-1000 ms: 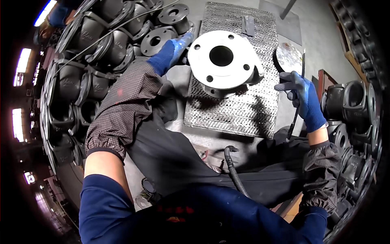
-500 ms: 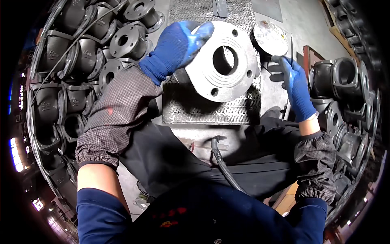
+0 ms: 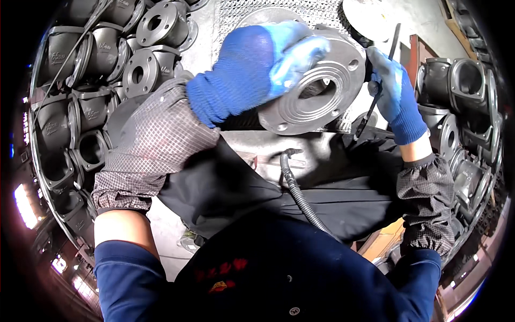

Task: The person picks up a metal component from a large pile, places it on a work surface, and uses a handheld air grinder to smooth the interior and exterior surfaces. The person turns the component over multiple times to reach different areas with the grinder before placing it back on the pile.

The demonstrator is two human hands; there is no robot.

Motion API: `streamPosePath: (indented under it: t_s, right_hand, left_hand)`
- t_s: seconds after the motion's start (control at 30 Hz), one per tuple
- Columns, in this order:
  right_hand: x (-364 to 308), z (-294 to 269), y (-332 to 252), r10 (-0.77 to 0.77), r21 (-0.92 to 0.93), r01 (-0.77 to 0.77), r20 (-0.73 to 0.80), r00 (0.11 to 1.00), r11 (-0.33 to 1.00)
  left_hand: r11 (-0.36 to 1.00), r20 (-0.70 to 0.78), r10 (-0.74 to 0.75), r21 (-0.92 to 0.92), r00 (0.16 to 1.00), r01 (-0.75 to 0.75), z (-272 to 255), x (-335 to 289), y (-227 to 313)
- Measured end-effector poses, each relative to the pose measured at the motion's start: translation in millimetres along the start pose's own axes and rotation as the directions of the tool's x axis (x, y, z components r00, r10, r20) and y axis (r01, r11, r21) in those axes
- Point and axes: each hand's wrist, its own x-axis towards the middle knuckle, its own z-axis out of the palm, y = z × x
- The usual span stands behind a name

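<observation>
My left hand, in a blue coated glove, is closed over the upper left rim of a grey flanged valve body. Its round flange, with bolt holes and a ringed central bore, faces up and tilts toward me; the rest of the casting is mostly hidden beneath it and the glove. To the right of the flange, my right hand, gloved the same way, is closed around a long thin dark bar that looks like a file. The bar slants upright, apart from or just beside the flange edge; I cannot tell which.
Beneath the casting lies a textured metal plate. A pale round disc is beyond my right hand. Several dark flanged castings are stacked at left, more castings at right. A ribbed hose runs between my legs.
The casting has come closer to me and tilted, with my left hand still on its rim. The bar in my right hand now slants beside the flange. The view has shifted.
</observation>
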Motion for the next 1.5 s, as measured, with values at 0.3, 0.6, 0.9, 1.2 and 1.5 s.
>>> streamPosePath:
  t_s: [0.3, 0.6, 0.9, 1.2, 1.5]
  right_hand:
    - [-12.6, 47.9, -56.3, 0.103, 0.435, -0.141, 0.110, 0.989, 0.889]
    - [1.8, 97.6, -90.7, 0.037, 0.773, -0.239, 0.269, 0.962, 0.587]
    - [28.7, 76.9, -90.2, -0.192, 0.575, -0.023, 0.310, 0.931, 0.818]
    - [50.6, 70.0, -5.0, 0.417, 0.458, -0.403, 0.076, 0.906, 0.792]
    - [65.0, 111.6, 18.4, 0.189, 0.295, -0.214, 0.110, 0.976, 0.931]
  left_hand:
    - [1.000, -0.338, 0.022, 0.005, 0.941, -0.022, -38.2, -51.3, -91.0]
    - [0.857, -0.490, -0.172, 0.353, 0.855, 0.375, -80.8, -63.9, -73.9]
    - [0.836, -0.330, -0.513, -0.403, 0.793, 0.373, -23.0, -82.9, -27.0]
    - [0.866, -0.361, -0.500, -0.204, 0.787, 0.456, -25.2, -65.4, -38.1]
    - [0.866, -0.376, -0.498, -0.273, 0.782, 0.420, -28.6, -76.4, -40.8]
